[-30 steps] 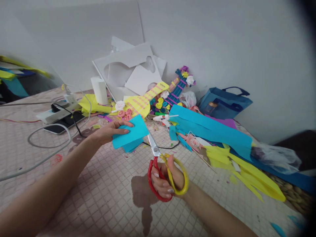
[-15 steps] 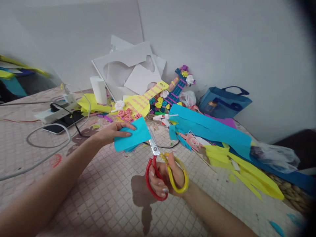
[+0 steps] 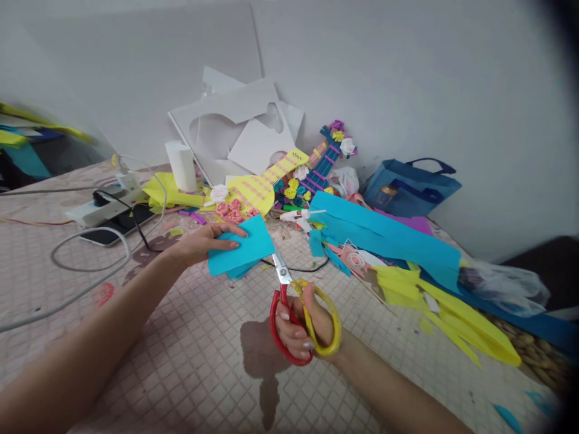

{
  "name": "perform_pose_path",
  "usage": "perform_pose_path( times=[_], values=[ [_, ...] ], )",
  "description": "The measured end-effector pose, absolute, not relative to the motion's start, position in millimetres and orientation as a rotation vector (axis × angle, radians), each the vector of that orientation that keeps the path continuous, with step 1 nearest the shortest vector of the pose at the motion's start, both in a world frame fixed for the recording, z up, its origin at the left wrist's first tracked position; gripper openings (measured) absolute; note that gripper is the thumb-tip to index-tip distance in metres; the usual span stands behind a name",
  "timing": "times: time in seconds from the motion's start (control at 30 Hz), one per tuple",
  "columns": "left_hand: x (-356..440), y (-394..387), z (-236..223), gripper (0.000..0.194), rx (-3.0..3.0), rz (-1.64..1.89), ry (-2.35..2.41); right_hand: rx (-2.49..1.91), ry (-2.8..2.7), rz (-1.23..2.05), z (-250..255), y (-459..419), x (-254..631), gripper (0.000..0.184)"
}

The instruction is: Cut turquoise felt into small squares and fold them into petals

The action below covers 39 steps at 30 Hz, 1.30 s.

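My left hand pinches a blue piece of paper, thumb and fingers on its left part. Another blue layer shows beneath its lower edge. My right hand grips scissors with one red and one yellow handle, its fingers through the red loop and the thumb through the yellow one. The blades point up and away from me and meet the paper's right edge; their tips are partly hidden there. Both hands are above the tiled-pattern tabletop.
Behind the paper lie a yellow paper guitar and pink paper flowers. A white glue gun, a long blue paper strip and yellow paper are to the right. A power strip and cables lie left.
My left hand and the blue paper have shifted slightly right and down. The scissor handles spread wider half a second ago and are now closer together, with the blades at the paper's edge.
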<state>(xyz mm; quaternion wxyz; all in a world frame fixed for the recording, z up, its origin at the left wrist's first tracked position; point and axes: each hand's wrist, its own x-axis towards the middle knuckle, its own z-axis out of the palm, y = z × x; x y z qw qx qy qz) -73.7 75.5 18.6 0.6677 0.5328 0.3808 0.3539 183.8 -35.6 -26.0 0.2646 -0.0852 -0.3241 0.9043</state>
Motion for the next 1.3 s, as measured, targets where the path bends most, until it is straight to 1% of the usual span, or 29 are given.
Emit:
perform_pose_path(
  times=[0.1, 0.23, 0.43, 0.73, 1.07, 1.3],
  values=[
    [-74.4, 75.5, 19.0, 0.028, 1.214, 0.790, 0.857, -0.266, -0.880, 2.414, -24.1, -37.9, 182.6, 0.064],
    [-74.6, 75.7, 17.8, 0.028, 1.233, 0.772, 0.843, -0.332, -0.903, 2.385, -18.6, -41.5, 181.3, 0.072],
    [-68.9, 71.2, 19.4, 0.027, 1.301, 0.724, 0.805, -0.301, -0.889, 2.397, -20.0, -39.5, 182.1, 0.075],
    [-66.0, 69.4, 21.4, 0.029, 1.350, 0.705, 0.831, -0.386, -0.903, 2.356, -14.8, -41.0, 183.3, 0.070],
    [-68.9, 72.3, 19.9, 0.028, 1.377, 0.708, 0.817, -0.408, -0.859, 2.362, -25.5, -39.8, 183.4, 0.062],
    [-68.0, 72.6, 17.3, 0.028, 1.421, 0.679, 0.843, -0.507, -0.916, 2.299, -15.5, -41.7, 182.3, 0.071]
  ],
)
